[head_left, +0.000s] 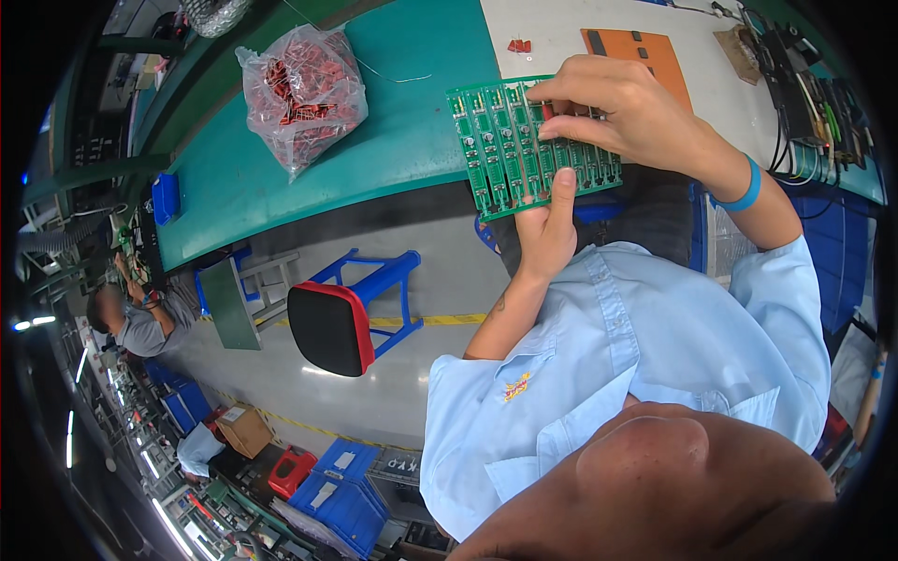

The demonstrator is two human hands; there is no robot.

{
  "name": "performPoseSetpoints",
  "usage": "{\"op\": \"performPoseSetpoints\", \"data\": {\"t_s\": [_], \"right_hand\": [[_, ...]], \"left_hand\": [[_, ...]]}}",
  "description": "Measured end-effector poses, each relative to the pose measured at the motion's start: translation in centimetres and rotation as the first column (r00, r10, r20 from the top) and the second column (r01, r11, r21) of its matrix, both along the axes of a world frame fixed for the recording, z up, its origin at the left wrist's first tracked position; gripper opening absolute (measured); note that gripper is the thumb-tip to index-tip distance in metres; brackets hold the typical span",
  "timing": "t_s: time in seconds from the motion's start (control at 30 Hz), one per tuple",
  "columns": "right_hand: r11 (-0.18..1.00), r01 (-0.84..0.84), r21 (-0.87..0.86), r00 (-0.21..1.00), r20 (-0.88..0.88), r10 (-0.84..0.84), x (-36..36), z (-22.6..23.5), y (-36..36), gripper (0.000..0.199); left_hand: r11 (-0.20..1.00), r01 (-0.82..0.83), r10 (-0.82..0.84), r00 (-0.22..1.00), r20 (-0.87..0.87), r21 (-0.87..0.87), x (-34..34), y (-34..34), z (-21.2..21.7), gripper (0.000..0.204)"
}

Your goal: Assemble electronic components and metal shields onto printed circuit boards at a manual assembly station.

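A green panel of circuit boards (pixel 524 150), divided into narrow parallel strips, is held up over the near edge of the teal workbench (pixel 393 140), at about one o'clock from the middle of the view. The left hand (pixel 547 229) grips it from below, at the panel's six o'clock edge: the thumb lies flat and extended up the front face, and the remaining fingers are tucked behind the panel, out of sight. The right hand (pixel 622 112) comes down on the panel's upper right, at its two o'clock corner, fingers curled close together with the tips pressed on the strips; a small red component (pixel 547 111) shows at the fingertips, though whether it is pinched or already seated cannot be told. A blue wristband (pixel 744 192) circles the right wrist. At the panel's nine o'clock, well apart on the bench, lies a clear plastic bag of red components (pixel 301 93). At its one o'clock an orange mat (pixel 655 51) rests on a white sheet, with two loose red parts (pixel 519 45) near it at twelve. Below the bench, at seven o'clock, a blue stool with a black, red-edged seat (pixel 341 318) stands on the grey floor.
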State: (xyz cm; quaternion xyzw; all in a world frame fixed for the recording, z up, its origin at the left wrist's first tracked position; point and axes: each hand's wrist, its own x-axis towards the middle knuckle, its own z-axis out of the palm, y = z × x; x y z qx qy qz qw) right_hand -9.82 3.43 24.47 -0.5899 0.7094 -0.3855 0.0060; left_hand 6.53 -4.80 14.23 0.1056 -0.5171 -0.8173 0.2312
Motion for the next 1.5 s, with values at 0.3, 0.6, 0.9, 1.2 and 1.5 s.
{"op": "performPoseSetpoints", "data": {"t_s": [0.3,0.6,0.9,1.2,1.5], "right_hand": [[0.990,-0.054,-0.129,0.997,-0.064,0.046,-0.2,-0.8,-0.3,0.015],[0.999,-0.044,-0.028,0.920,-0.390,0.029,0.4,-2.5,-0.5,0.015],[0.996,-0.033,-0.084,0.893,-0.450,-0.008,0.4,-2.3,-0.9,0.023],[0.999,-0.021,-0.040,0.860,-0.510,-0.002,0.6,-2.5,-0.9,0.033],[1.000,0.009,0.016,0.809,-0.587,0.002,0.4,-2.9,-1.0,0.034]], "left_hand": [[0.986,-0.049,0.056,0.997,-0.044,0.159,-0.3,0.2,0.1,0.036],[0.978,0.032,-0.022,0.998,-0.053,0.208,0.3,-1.0,-0.6,0.044],[0.958,0.027,0.005,0.994,-0.112,0.285,0.0,-1.3,0.2,0.046],[0.976,0.037,-0.016,0.995,-0.097,0.215,0.4,-1.6,-1.0,0.048],[0.974,0.063,-0.039,0.993,-0.115,0.216,0.5,-1.5,-0.8,0.050]]}}
